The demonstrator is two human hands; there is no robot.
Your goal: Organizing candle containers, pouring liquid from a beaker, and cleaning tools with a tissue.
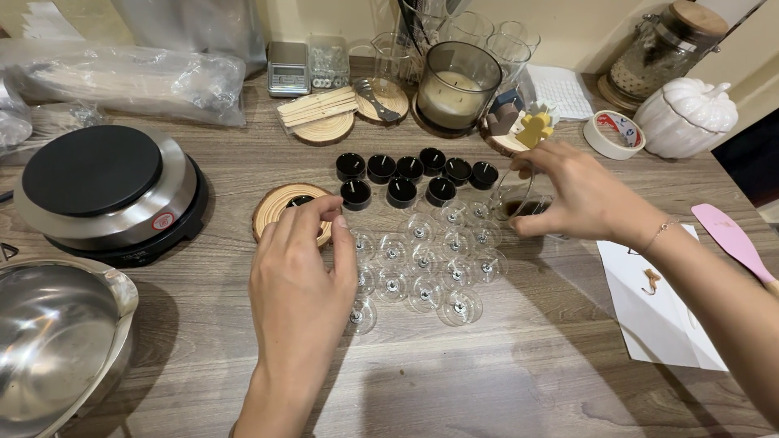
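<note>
Tealight cups [422,259], clear and shallow, each with a small metal wick base at its centre, stand packed in a cluster at the middle of the frame, on the wooden tabletop [503,381].

From the lower edge of the frame the left hand [300,284] reaches up, palm down, its fingers bent and gathered toward the thumb at the left edge of that cluster. Its fingertips meet just at the rim of a round wooden slice [272,207] that carries one black cup [299,199]; whether the grip is pinching something there I cannot tell, since the fingers hide the spot.

Entering from the right edge, the right hand [576,195] has its wrist cocked and a thin bracelet [661,234] on it. Its thumb and fingers are curled around a clear glass cup [519,203] with something dark at its bottom, a grasping grip at the upper right corner of the cluster.

Just above the clear cups sit two rows of black tealight cups [414,174]. Farther out, a round hot plate [105,191] stands at the left and a steel bowl [57,341] at the lower left. A dark glass candle jar [458,85] is at the top centre, a white pumpkin-shaped jar [686,118] at the upper right, and a pink spatula [734,239] beside a white paper sheet [661,308] at the right.
</note>
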